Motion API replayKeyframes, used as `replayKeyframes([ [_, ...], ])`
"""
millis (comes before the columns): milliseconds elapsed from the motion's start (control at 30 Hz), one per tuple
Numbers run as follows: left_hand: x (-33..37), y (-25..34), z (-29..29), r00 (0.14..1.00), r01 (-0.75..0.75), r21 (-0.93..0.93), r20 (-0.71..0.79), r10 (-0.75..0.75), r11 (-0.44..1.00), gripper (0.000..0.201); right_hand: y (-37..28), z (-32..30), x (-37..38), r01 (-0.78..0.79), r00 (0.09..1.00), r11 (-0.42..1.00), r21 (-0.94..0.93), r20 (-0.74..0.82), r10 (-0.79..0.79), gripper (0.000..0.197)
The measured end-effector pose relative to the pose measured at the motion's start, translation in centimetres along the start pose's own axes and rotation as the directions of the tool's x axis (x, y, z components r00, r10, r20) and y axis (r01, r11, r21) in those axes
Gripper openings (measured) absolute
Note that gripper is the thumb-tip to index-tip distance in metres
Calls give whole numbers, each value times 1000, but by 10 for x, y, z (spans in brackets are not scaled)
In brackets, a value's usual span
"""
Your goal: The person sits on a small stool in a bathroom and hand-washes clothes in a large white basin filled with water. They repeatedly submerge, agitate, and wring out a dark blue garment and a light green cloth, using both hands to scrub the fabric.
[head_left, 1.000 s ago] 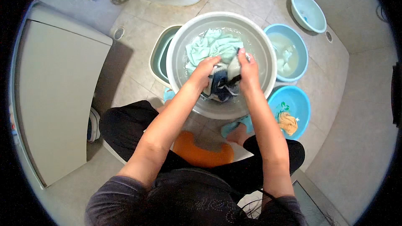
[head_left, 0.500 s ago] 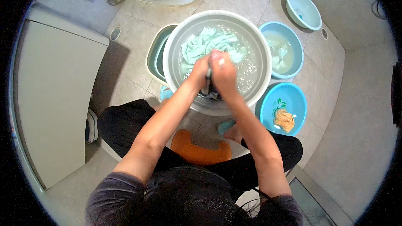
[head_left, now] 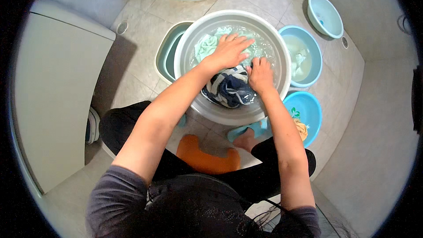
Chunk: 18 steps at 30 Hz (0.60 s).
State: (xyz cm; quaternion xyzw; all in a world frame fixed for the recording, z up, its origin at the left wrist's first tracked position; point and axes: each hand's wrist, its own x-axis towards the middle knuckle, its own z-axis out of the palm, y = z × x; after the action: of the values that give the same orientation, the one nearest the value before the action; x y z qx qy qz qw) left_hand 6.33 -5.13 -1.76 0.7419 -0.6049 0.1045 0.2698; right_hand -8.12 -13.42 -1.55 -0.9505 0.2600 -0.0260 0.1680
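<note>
A large grey-white basin (head_left: 179, 64) of water stands in front of me. A mint-green cloth (head_left: 206, 47) lies in its far part, and a wet navy-and-grey striped garment (head_left: 229, 87) is bunched in its near part. My left hand (head_left: 231, 52) is open with fingers spread, over the mint cloth just beyond the garment. At the garment's right edge, my right hand (head_left: 261, 75) has its fingers curled on the dark fabric; the fingertips are partly hidden.
On the right stand a light-blue basin (head_left: 318, 59) with pale cloth in cloudy water, a brighter blue basin (head_left: 315, 110) with a tan cloth (head_left: 301, 128), and a pale basin (head_left: 337, 22). A green-grey tub (head_left: 162, 61) sits left. An orange stool (head_left: 207, 156) is below me.
My hands were together over the basin; now they are apart, the left spread forward and the right moved rightward. The striped garment, mostly hidden before, now shows in the near water.
</note>
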Motion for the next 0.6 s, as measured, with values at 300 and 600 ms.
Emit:
replayKeyframes([
  [300,-7,-14,-62,847,223,99,473,-243,970,35,18,-38,35,-100,971,946,310,-177,160,18],
  [600,-3,1,-122,544,-180,385,806,-235,905,29,3,-3,18,61,986,937,345,-165,-3,27],
])
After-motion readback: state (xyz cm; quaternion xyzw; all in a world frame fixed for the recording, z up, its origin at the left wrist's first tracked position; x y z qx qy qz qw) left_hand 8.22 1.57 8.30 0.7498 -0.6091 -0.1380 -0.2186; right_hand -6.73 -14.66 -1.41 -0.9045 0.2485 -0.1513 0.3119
